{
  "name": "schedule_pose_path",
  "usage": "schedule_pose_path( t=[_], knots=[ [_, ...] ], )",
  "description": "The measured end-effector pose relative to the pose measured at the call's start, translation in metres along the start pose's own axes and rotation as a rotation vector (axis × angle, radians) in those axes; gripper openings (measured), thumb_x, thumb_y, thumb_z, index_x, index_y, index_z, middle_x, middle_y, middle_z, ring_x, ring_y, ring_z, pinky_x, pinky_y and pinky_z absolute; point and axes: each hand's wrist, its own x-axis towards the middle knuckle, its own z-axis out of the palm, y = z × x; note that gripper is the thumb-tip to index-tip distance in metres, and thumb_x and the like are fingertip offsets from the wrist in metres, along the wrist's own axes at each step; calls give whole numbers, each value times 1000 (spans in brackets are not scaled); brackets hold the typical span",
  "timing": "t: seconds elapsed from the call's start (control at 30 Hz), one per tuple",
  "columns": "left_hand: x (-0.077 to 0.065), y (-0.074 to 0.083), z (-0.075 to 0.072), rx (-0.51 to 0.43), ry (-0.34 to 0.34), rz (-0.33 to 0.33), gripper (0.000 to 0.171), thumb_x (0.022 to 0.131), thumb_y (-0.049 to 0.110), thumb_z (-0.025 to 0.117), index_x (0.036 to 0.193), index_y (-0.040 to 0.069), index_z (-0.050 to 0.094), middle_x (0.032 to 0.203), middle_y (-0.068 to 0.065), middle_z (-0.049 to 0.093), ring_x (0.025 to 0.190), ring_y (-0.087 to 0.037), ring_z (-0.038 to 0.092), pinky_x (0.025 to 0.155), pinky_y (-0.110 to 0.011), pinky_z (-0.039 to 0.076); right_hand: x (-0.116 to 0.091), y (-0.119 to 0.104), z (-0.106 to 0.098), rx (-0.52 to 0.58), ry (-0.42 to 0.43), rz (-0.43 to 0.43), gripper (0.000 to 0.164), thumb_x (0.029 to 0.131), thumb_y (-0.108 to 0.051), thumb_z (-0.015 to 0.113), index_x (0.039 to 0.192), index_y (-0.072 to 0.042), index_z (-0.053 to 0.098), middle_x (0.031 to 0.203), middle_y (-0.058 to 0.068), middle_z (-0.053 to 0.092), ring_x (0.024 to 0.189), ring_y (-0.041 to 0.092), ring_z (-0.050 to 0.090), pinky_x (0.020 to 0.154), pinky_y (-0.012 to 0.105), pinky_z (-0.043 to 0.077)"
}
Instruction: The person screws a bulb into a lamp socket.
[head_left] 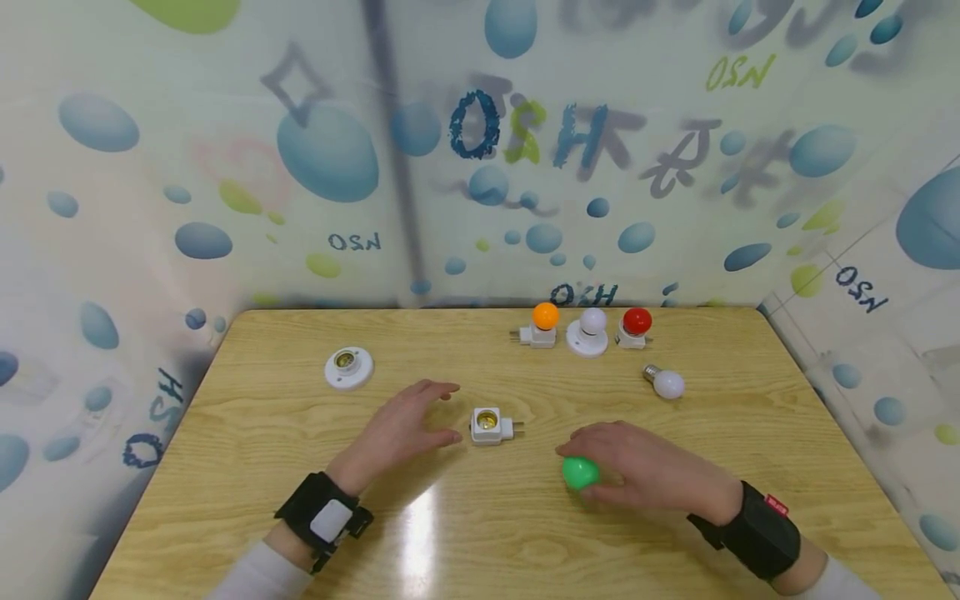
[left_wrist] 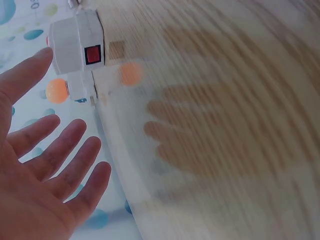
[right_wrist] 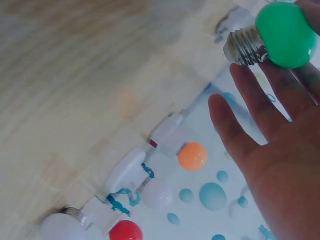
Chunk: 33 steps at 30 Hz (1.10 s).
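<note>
**Green bulb in the right hand, left hand beside the plug-in socket**

Through the head camera I see the right hand (head_left: 645, 467) gripping a green bulb (head_left: 581, 472) between thumb and curled fingers, at the near right part of the wooden table (head_left: 480, 542). In the right wrist view I observe its metal screw end pointing out from the fingers. From my place I cannot say surely whether the bulb touches the table.

The left hand (head_left: 397, 429) has its fingers relaxed and spread. Its thumb is just beside a white plug-in socket (head_left: 487, 426), which stands in the middle with its mouth upward and its prongs to the right. The left wrist camera shows me a red switch (left_wrist: 93, 54) on its side.

On the far left I find a round white socket (head_left: 348, 368). Along the far edge, on the right, three sockets stand in a row, bearing an orange bulb (head_left: 545, 316), a white bulb (head_left: 592, 322) and a red bulb (head_left: 637, 321). A loose white bulb (head_left: 668, 384) lies on its side nearer than the red one.
</note>
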Motion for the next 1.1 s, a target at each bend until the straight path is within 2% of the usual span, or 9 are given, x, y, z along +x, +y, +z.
schedule_pose_path(
  t=[0.27, 0.5, 0.77, 0.97, 1.1],
  knots=[
    [5, 11, 8, -33, -49, 25, 70, 77, 44, 76, 136, 14, 55, 125, -2, 58, 111, -20, 56, 91, -38, 45, 14, -3, -8, 31, 127, -17, 48, 89, -41, 65, 134, -24, 57, 125, -15, 57, 113, 7, 51, 94, 38, 46],
    [10, 17, 15, -19, -88, 20, 68, 78, 46, 74, 136, 14, 55, 125, -1, 57, 113, -19, 55, 94, -38, 45, 27, -4, -16, 84, 182, 36, 53, 83, -46, 69, 128, -19, 62, 119, -13, 60, 105, 3, 56, 87, 31, 49],
    [16, 19, 19, -27, -105, 3, 65, 78, 47, 74, 130, 12, 58, 124, -1, 58, 112, -17, 55, 93, -36, 45, 39, -1, -21, 177, 236, 61, 54, 78, -43, 75, 123, -16, 62, 115, -11, 63, 101, 5, 58, 85, 36, 51],
    [18, 18, 23, -33, -110, -11, 62, 78, 46, 75, 125, 10, 59, 119, -2, 60, 107, -16, 57, 90, -34, 46, 47, 1, -22, 206, 268, 58, 55, 82, -49, 68, 125, -16, 59, 115, -9, 63, 102, 7, 58, 85, 36, 51],
    [19, 17, 25, -26, -111, -13, 60, 77, 46, 75, 123, 10, 60, 118, -1, 61, 107, -16, 57, 91, -35, 46, 53, 2, -22, 205, 304, 25, 55, 84, -50, 65, 126, -15, 59, 116, -11, 62, 103, 6, 57, 87, 34, 50]
  ],
)
